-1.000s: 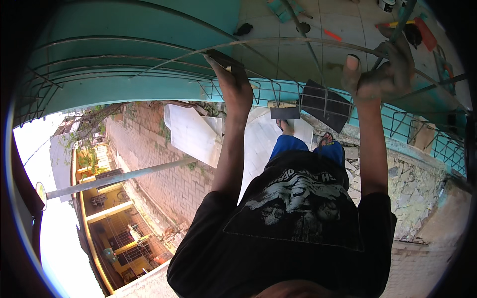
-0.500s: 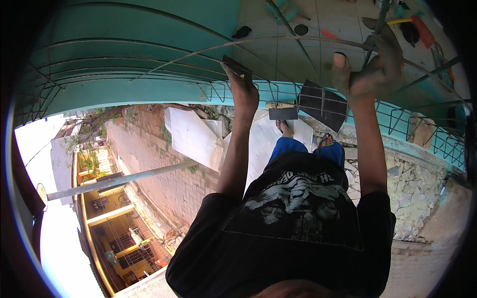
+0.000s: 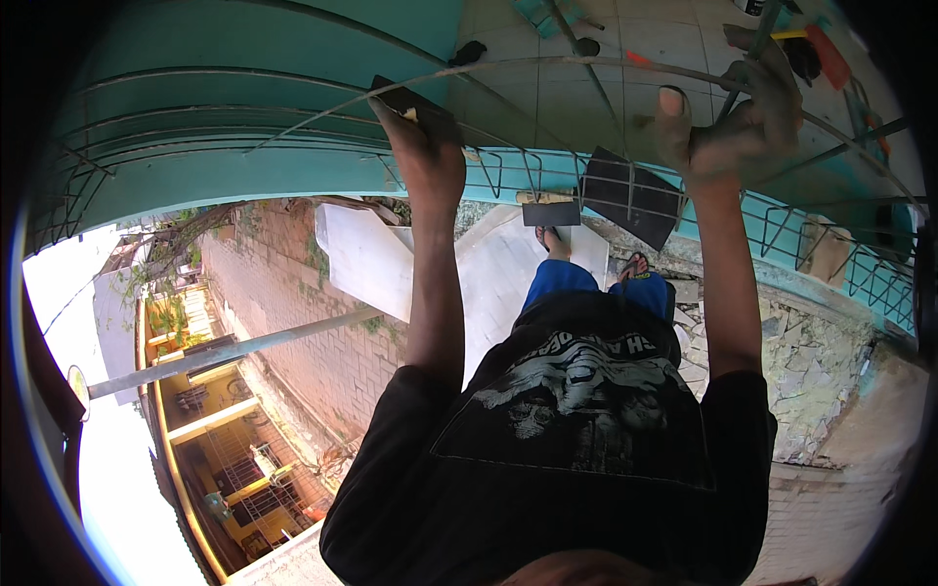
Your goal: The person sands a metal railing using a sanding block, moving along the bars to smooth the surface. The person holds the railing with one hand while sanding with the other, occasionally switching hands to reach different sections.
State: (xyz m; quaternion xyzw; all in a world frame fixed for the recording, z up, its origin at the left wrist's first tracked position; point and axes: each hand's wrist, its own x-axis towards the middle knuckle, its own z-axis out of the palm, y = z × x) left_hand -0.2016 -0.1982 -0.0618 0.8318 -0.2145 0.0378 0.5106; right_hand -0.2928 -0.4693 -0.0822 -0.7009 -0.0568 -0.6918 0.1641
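My left hand [image 3: 428, 156] is closed on a folded dark sheet that looks like sandpaper [image 3: 415, 105], held up against the thin bars of a metal grille [image 3: 322, 115]. A small pale edge shows in the fold. Farther right, my right hand [image 3: 733, 137] has its fingers curled round an upright metal bar [image 3: 765, 34] of the grille, with the thumb pointing up and apart. Between the hands, a larger dark sheet [image 3: 625, 200] leans on the grille's lower wire lattice. A smaller dark piece [image 3: 552, 214] lies near my feet beside a roll-shaped tan object [image 3: 547, 197].
A teal wall and ledge [image 3: 342, 174] run below the grille. Beyond the bars, a tiled floor [image 3: 664, 39] carries a red-orange object [image 3: 829, 57] and a dark item [image 3: 469, 53]. White slabs [image 3: 498, 273] lie under my feet, near broken stone paving [image 3: 772, 342]. A pole [image 3: 234, 352] stands left.
My left hand has moved left along the grille, carrying the folded sandpaper with it. My right hand stays at the same bar. The view has shifted slightly.
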